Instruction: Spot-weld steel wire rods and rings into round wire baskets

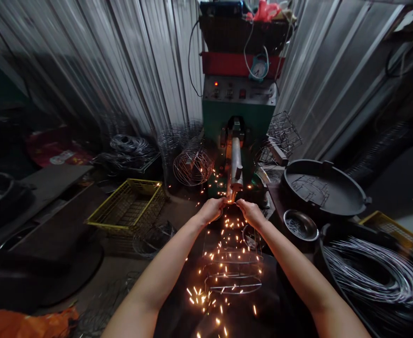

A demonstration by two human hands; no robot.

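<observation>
My left hand (pixel 211 209) and my right hand (pixel 250 212) are both closed on the top of a round wire cage (pixel 232 267), holding it up against the tip of the welding arm (pixel 235 164) of a green spot-welding machine (pixel 240 105). A bright glow shows between my hands at the contact point. Orange sparks fall over the cage and down toward me. The cage's rings hang below my wrists, between my forearms.
A yellow plastic crate (pixel 129 206) sits at the left. Finished wire cages (pixel 192 164) lie beside the machine. At the right are a black round tray (pixel 322 188), a small metal bowl (pixel 300 225) and coils of wire rings (pixel 375 272). Corrugated metal walls stand behind.
</observation>
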